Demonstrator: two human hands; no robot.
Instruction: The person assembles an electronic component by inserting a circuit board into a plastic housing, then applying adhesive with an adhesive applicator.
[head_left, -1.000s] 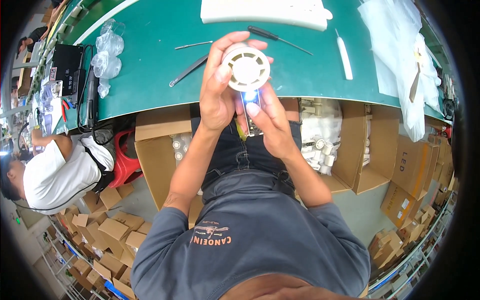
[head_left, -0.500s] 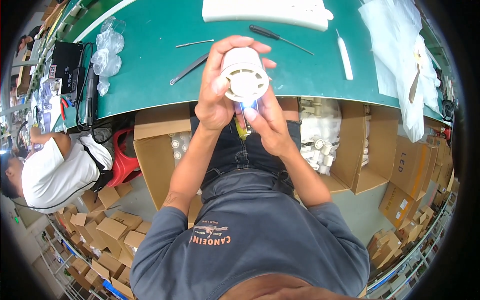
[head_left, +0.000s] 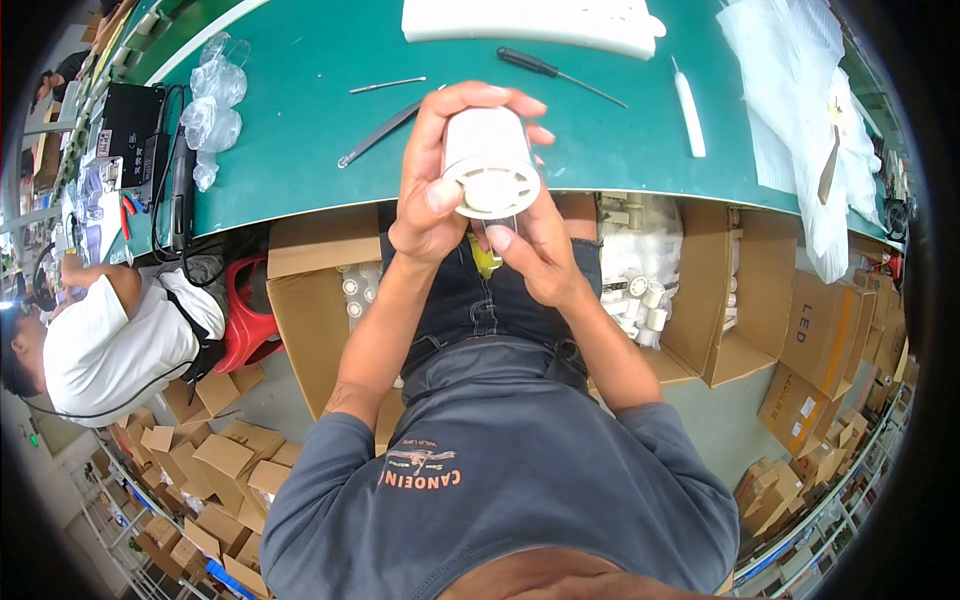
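A white cylindrical housing (head_left: 487, 140), its near end a flanged rim with slots around a round centre, is held up in front of me just past the table's near edge. My left hand (head_left: 428, 195) is wrapped round it, thumb on the near side and fingertips showing at the far right. Just below the rim, my right hand (head_left: 540, 250) is closed with thumb and fingers on a small, partly clear, dark-edged piece (head_left: 502, 222). The cylinder hides most of that piece, so its kind is unclear. Beyond the hands lie tweezers (head_left: 380, 134) and a thin metal rod (head_left: 388, 86).
On the green table (head_left: 300, 120) are a black screwdriver (head_left: 530, 62), a white-handled pointed tool (head_left: 690, 115), white foam (head_left: 530, 22) and clear plastic wrap (head_left: 213, 100). An open carton (head_left: 690, 290) with white parts stands below. A co-worker (head_left: 120, 340) sits at left.
The bright bluish-white glow below the rim is gone. The cylinder has tipped, so its slotted end shows flatter and slightly lower. Both hands remain in nearly the same place.
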